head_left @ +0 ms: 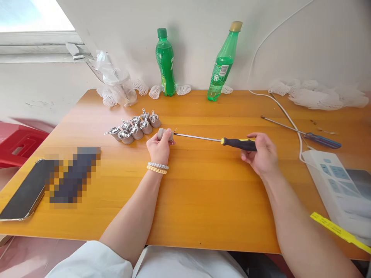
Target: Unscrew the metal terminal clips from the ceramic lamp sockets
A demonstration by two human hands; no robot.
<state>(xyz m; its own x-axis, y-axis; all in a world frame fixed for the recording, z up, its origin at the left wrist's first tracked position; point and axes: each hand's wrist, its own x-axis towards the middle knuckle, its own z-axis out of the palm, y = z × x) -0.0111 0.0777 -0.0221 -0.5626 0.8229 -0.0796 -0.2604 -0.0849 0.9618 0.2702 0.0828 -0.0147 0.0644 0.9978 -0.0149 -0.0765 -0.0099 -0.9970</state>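
My left hand (160,145) is closed around a small grey-brown cylindrical part (161,134), holding it on its side above the table. Thin wire-like bits stick out at its right end. My right hand (260,152) grips the black and yellow handle of a screwdriver (199,137). The shaft points left, and its tip meets the right end of the part; the exact contact is too small to make out. Beyond my left hand, several similar grey-brown parts (136,132) with metal strips on top stand in a cluster.
Two green bottles, one upright (165,63) and one leaning (222,65), stand by the wall. At right lie a blue-handled screwdriver (323,140), a white cable (292,123), a power strip (327,170) and a yellow strip (337,228). A phone (24,189) and a blurred dark object (75,175) lie left.
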